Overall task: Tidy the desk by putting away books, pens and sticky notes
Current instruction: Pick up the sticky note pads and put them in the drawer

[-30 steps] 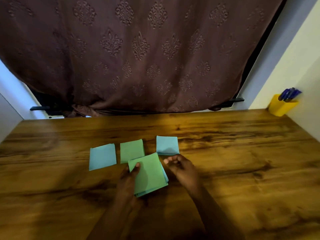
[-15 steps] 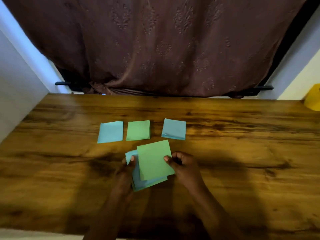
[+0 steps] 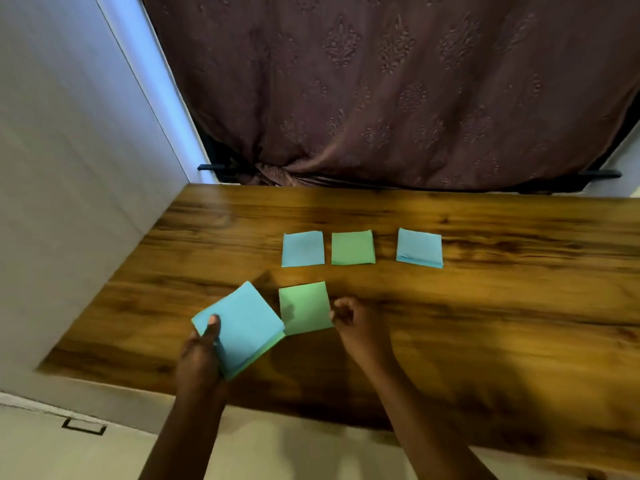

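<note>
My left hand (image 3: 202, 355) grips a stack of sticky notes (image 3: 242, 327), blue on top and green beneath, lifted a little above the wooden desk (image 3: 485, 323), thumb on its top face. A single green sticky note (image 3: 304, 308) lies just right of the stack. My right hand (image 3: 356, 323) pinches that note's right edge with curled fingers. Farther back lie three more in a row: a blue note (image 3: 303, 249), a green note (image 3: 352, 247) and a blue pad (image 3: 419, 247).
A brown patterned curtain (image 3: 381, 98) hangs behind the desk. A white wall (image 3: 69, 202) borders the desk's left side. The desk's near edge and pale floor (image 3: 86, 452) show below my arms.
The green top note has come off the stack and moved right with my right hand. My left hand carried the stack left, blue now on top. The view swung left and down.
</note>
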`<state>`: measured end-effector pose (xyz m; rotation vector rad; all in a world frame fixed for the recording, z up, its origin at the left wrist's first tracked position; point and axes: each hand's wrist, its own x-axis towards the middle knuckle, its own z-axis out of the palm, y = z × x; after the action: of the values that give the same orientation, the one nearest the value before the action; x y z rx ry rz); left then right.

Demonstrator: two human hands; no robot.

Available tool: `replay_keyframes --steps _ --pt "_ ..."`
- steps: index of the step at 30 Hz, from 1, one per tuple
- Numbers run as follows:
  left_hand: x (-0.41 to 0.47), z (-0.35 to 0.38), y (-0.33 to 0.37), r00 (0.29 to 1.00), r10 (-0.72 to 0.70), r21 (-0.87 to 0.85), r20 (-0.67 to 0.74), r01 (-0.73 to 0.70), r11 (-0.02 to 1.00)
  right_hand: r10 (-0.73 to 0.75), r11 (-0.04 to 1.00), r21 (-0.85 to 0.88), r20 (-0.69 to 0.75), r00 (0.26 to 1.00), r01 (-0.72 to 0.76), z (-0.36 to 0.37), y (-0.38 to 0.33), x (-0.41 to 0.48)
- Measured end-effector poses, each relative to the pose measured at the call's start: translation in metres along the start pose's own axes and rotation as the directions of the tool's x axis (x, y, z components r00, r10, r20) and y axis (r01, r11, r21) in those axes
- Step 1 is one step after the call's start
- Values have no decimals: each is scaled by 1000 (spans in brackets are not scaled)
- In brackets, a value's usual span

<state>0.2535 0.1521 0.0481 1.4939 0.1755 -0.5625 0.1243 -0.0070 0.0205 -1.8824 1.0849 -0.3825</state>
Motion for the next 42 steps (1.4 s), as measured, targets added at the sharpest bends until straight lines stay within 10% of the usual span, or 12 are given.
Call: replay_keyframes --steps 8,15,26,33,39,42 --pt "-18 7 -19 958 -84 19 273 82 996 -18 959 283 -6 1000 19 21 -35 -48" --pt "-30 8 -16 752 -57 -147 657 202 968 162 812 581 -135 978 -54 5 -23 -57" --pt "-23 5 -18 868 -46 -127 494 124 984 223 726 678 -395 891 119 -74 -18 -22" --pt "-26 8 -16 888 -59 -124 457 129 984 209 977 133 -437 875 -167 -49 30 0" --pt "-40 21 -35 870 -45 -75 492 93 993 78 899 437 -95 992 -29 -7 2 -87" --pt "-51 32 -45 860 -56 -67 507 104 992 30 942 335 -194 981 38 -5 6 -99"
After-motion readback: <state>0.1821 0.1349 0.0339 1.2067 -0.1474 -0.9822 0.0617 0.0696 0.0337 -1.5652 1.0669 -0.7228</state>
